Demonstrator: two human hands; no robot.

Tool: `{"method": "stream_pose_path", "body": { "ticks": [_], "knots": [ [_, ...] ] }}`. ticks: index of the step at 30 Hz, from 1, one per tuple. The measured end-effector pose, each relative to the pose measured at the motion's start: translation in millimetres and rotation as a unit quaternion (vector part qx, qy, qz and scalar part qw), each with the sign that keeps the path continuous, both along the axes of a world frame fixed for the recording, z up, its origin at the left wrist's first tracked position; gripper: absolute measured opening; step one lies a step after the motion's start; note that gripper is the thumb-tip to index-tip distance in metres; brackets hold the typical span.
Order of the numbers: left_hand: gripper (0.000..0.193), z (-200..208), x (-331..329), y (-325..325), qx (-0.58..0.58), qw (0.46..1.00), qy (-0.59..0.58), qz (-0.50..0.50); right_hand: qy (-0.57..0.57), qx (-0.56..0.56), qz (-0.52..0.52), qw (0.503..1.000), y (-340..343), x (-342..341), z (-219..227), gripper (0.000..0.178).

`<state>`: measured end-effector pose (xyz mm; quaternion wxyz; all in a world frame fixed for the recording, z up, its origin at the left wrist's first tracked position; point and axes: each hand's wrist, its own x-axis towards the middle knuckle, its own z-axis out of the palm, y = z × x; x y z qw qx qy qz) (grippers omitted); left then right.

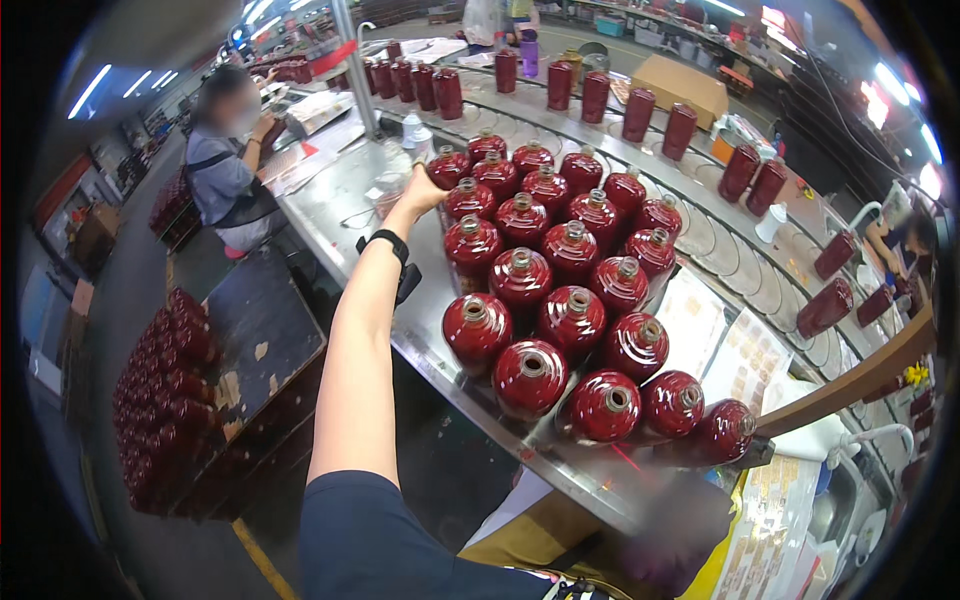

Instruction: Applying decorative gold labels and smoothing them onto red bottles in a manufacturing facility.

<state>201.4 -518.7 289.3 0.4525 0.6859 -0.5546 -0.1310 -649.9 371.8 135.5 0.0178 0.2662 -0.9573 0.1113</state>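
My left arm reaches up across the metal table, with a black band on the wrist. At the far left corner of a block of glossy dark red glass bottles (521,275), my left hand (424,190) curls its fingers and thumb around the side of a red bottle (448,166). Its fingertips are partly hidden. All the bottles in the block stand close together, upright, with bare open necks. Nearest the front right corner, one red bottle (727,432) stands by the end of a curved wooden bar (850,372). My right hand is out of view.
Behind the block runs a conveyor (690,205) carrying spaced red bottles (638,115). Printed sheets (690,310) lie right of the block. A black-topped cart (265,330) and many stacked bottles (165,400) stand left. Another person (225,160) sits at the far left.
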Motion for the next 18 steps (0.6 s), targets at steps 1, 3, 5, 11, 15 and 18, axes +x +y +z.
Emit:
{"method": "stream_pose_path", "body": {
  "ticks": [1,3,5,11,15,18],
  "knots": [
    [0.073,0.5,-28.2,-6.3,-0.076,0.975,0.103,-0.18,0.011,0.014,-0.028,0.999,16.9,20.8,7.0,0.022],
    [0.052,-5.9,-22.7,0.4,-0.081,0.963,0.188,-0.175,0.01,0.041,-0.049,0.998,33.3,38.5,7.7,0.022],
    [0.053,-15.3,-26.4,15.6,-0.125,0.972,0.183,-0.078,0.013,0.079,-0.072,0.994,60.0,54.8,17.5,0.023],
    [0.059,16.1,-8.0,93.3,-0.295,0.934,0.172,0.106,0.132,-0.234,-0.19,0.944,-3.4,53.9,33.3,0.02],
    [0.065,83.6,-28.7,220.4,-0.34,0.922,0.138,0.121,0.0,-0.347,-0.007,0.938,-134.2,38.4,98.7,0.023],
    [0.073,123.7,-66.8,335.2,-0.355,0.916,0.185,-0.032,-0.02,-0.349,0.231,0.908,-247.3,83.5,154.0,0.028]
  ]
}}
